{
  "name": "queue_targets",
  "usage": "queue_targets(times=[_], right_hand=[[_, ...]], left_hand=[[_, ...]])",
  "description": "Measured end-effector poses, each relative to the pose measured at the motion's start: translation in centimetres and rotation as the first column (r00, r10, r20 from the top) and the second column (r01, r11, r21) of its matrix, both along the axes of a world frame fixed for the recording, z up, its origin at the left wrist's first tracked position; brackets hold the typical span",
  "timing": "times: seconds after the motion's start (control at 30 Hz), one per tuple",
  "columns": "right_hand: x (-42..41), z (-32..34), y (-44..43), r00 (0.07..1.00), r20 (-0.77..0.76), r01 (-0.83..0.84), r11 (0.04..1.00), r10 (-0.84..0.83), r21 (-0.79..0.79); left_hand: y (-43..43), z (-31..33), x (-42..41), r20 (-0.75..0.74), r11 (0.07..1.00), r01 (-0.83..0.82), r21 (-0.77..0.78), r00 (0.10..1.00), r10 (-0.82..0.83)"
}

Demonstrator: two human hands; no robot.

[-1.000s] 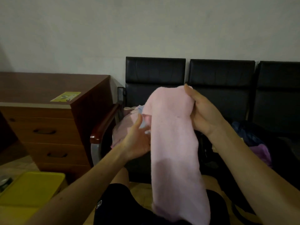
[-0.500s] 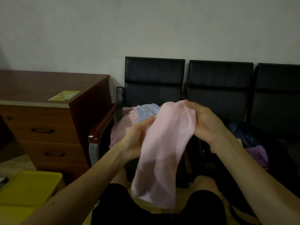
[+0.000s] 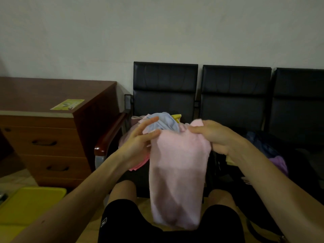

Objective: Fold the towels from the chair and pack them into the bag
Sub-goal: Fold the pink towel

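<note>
Pale wall backs a row of seats, and before the leftmost black chair (image 3: 165,95) a pink towel (image 3: 177,172) hangs lengthwise over the person's lap. The right hand (image 3: 217,137) grips its top, while the left hand (image 3: 138,142) lays straight fingers against its upper left edge. On that chair's seat lies a heap of towels (image 3: 164,122), and left of the chair stands a wooden drawer cabinet (image 3: 43,142).

A narrow pale pink towel (image 3: 177,172) hangs lengthwise from its top edge, above the lap. Behind it, a loose heap of towels (image 3: 163,122), blue and pink, lies on the black chair (image 3: 164,95). A dark bag (image 3: 263,144) sits to the right.
</note>
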State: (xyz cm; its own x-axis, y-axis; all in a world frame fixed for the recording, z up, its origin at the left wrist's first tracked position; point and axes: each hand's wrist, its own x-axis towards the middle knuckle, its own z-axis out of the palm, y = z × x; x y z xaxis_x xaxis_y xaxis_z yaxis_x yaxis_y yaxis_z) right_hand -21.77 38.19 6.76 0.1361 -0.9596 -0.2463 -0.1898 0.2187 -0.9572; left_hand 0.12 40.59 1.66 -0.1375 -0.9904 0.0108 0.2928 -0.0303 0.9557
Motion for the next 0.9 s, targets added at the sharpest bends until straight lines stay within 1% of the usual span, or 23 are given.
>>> queue_targets(times=[0.07,0.13,0.2,0.27,0.33,0.4,0.43,0.5,0.53,0.57,0.6,0.63,0.67,0.7,0.73,0.8,0.83,0.87,0.9], right_hand=[[-0.3,-0.4,0.2,0.984,0.179,-0.035,0.989,0.008,0.147],[-0.6,-0.9,0.0,0.947,0.319,-0.017,0.984,-0.041,0.177],[-0.6,-0.7,0.0,0.929,0.366,0.013,0.995,-0.048,0.096],[-0.3,-0.2,0.2,0.938,0.345,0.038,0.999,-0.029,-0.019],[-0.3,0.2,0.5,0.960,0.273,-0.028,0.992,0.061,-0.122],[-0.2,0.9,1.0,0.982,0.123,-0.113,0.969,0.142,-0.221],[-0.1,1.2,1.0,0.988,0.048,-0.128,0.959,0.145,-0.252],[0.0,1.7,0.6,0.988,-0.096,-0.141,0.952,0.119,-0.273],[0.1,1.9,0.4,0.976,-0.191,-0.155,0.952,0.106,-0.263],[0.2,2.1,0.1,0.952,-0.285,-0.185,0.954,0.114,-0.236],[0.3,2.3,-0.2,0.931,-0.338,-0.212,0.958,0.138,-0.192],[0.4,2.3,-0.5,0.928,-0.334,-0.223,0.964,0.166,-0.141],[0.5,2.3,-0.8,0.939,-0.289,-0.221,0.971,0.186,-0.093],[0.6,2.3,-1.1,0.957,-0.215,-0.209,0.977,0.195,-0.048],[0.7,2.4,-1.3,0.973,-0.128,-0.196,0.981,0.193,-0.013],[0.5,2.6,-1.6,0.985,0.041,-0.170,0.985,0.170,0.015],[0.2,2.6,-1.7,0.983,0.094,-0.161,0.987,0.160,0.006],[0.0,2.7,-1.7,0.980,0.109,-0.164,0.986,0.165,-0.016],[-0.2,2.8,-1.7,0.979,0.081,-0.182,0.982,0.186,-0.049]], left_hand=[[0.0,0.5,0.2,0.084,0.997,-0.063,-0.053,0.994,0.068],[0.0,0.9,0.5,0.149,0.998,-0.052,-0.030,0.987,0.056],[-0.1,1.2,0.5,0.213,0.999,0.001,0.032,0.977,-0.008],[-0.2,1.3,0.5,0.232,0.995,0.006,0.103,0.972,-0.031],[-0.7,1.7,0.7,0.214,0.988,-0.056,0.145,0.976,0.024],[-1.2,2.3,1.1,0.185,0.983,-0.118,0.140,0.979,0.091],[-1.4,2.7,1.4,0.181,0.980,-0.151,0.127,0.975,0.126],[-1.8,3.5,2.0,0.211,0.971,-0.216,0.099,0.959,0.192],[-1.9,3.9,2.1,0.245,0.964,-0.251,0.088,0.943,0.223],[-2.0,4.3,2.1,0.301,0.955,-0.288,0.070,0.919,0.256],[-2.1,4.5,2.1,0.370,0.945,-0.326,0.036,0.882,0.291],[-2.2,4.7,1.9,0.434,0.933,-0.359,-0.012,0.839,0.328],[-2.2,4.8,1.8,0.472,0.923,-0.379,-0.057,0.805,0.360],[-2.2,4.9,1.9,0.477,0.924,-0.373,-0.083,0.799,0.365],[-2.3,5.1,2.0,0.466,0.939,-0.334,-0.083,0.820,0.333],[-2.3,5.8,2.5,0.478,0.980,-0.197,-0.036,0.857,0.189],[-2.2,6.2,2.8,0.512,0.992,-0.129,-0.013,0.851,0.118],[-2.1,6.6,3.2,0.557,0.997,-0.073,-0.007,0.828,0.064],[-2.1,7.0,3.4,0.606,1.000,-0.022,-0.015,0.795,0.027]])
